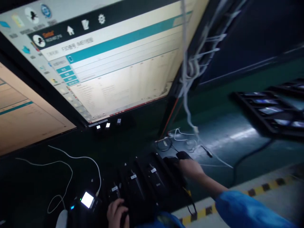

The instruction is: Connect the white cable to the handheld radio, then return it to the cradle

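My left hand (117, 213) is at the lower middle, fingers curled at the near end of a black tray (125, 177). What lies under these fingers is too dark to make out. In the tray's slots are several black devices with white labels, among them a labelled device (114, 189) just beyond my left hand and another labelled device (157, 179) to the right. My right hand (191, 167) reaches past the tray's right side. Its fingers close over a small black rounded object (184, 155) whose kind is unclear.
A large monitor (118, 69) stands behind, with a second screen (28, 114) at left. White cables (187, 107) hang beside it. A lit small device (87, 200) lies lower left. A rack of devices (268, 110) is at right, above yellow-black floor tape (258, 191).
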{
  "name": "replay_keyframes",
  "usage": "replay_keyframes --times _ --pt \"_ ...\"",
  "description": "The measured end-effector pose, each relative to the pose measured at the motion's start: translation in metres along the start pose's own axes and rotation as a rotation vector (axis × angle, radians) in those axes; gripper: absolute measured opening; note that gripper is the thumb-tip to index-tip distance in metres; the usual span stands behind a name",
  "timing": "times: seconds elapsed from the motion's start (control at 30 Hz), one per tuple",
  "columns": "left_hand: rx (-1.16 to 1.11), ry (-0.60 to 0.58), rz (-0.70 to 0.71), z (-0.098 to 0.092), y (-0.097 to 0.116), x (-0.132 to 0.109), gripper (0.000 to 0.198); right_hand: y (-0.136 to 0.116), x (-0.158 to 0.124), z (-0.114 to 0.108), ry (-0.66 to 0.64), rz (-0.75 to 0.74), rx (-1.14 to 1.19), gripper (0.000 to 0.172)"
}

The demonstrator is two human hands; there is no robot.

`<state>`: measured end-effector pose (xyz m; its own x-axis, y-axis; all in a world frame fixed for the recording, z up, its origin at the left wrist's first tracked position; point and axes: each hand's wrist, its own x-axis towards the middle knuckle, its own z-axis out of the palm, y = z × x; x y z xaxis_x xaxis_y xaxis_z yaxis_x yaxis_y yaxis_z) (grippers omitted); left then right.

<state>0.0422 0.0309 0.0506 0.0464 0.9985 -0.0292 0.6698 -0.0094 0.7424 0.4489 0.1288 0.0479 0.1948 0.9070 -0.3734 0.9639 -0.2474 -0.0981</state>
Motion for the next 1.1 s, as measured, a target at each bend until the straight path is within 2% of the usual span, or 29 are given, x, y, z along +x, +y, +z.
replay_keyframes --times 0.07,0.1,0.13,0.17,0.23,0.27,0.33,0.4,0.47,0.57,0.67,0.77,0.83,0.9,1.0,1.1 --pt "-0.305 -0.287 -0.034 0.013 0.038 0.015 0.024 -0.003 0.003 0.019 -0.013 0.018 0.030 0.032" --pt "-0.437 -0.469 -0.136 0.023 0.057 0.023 0.033 -0.003 0.004 0.026 -0.013 0.034 0.045 0.030" --pt "-0.552 -0.517 -0.212 0.035 0.075 0.031 0.041 -0.003 0.006 0.031 -0.007 0.051 0.061 0.027" --pt "-0.619 -0.537 -0.277 0.047 0.092 0.040 0.052 -0.003 0.006 0.035 0.004 0.066 0.079 0.026" --pt "-0.585 -0.534 -0.375 0.070 0.117 0.056 0.068 0.002 0.004 0.037 0.035 0.093 0.114 0.026" --pt "-0.488 -0.505 -0.353 0.079 0.125 0.063 0.071 0.004 0.002 0.038 0.052 0.105 0.131 0.026" --pt "-0.202 -0.408 -0.168 0.090 0.136 0.078 0.071 0.009 -0.004 0.038 0.077 0.123 0.161 0.029" --pt "0.107 -0.323 0.057 0.092 0.142 0.091 0.070 0.011 -0.011 0.038 0.085 0.117 0.190 0.028" --pt "0.334 -0.314 0.160 0.088 0.145 0.102 0.069 0.011 -0.017 0.037 0.072 0.107 0.216 0.023" --pt "0.475 -0.356 0.176 0.083 0.148 0.111 0.069 0.009 -0.027 0.030 0.066 0.125 0.244 0.021" --pt "0.470 -0.334 0.162 0.083 0.149 0.109 0.075 0.009 -0.047 0.016 0.106 0.143 0.282 0.033" --pt "0.314 -0.334 0.142 0.088 0.149 0.098 0.072 0.007 -0.084 0.006 0.182 0.064 0.515 0.050" --pt "0.079 -0.381 0.110 0.093 0.145 0.090 0.061 0.001 -0.112 0.004 0.216 -0.063 0.768 0.060" --pt "-0.168 -0.411 0.069 0.099 0.139 0.082 0.055 -0.007 -0.138 0.005 0.200 -0.159 0.952 0.061" --pt "-0.389 -0.390 0.048 0.107 0.128 0.077 0.056 -0.019 -0.164 0.005 0.182 -0.166 1.056 0.057" --pt "-0.453 -0.379 0.055 0.111 0.121 0.076 0.056 -0.022 -0.176 0.000 0.216 -0.136 1.046 0.057"
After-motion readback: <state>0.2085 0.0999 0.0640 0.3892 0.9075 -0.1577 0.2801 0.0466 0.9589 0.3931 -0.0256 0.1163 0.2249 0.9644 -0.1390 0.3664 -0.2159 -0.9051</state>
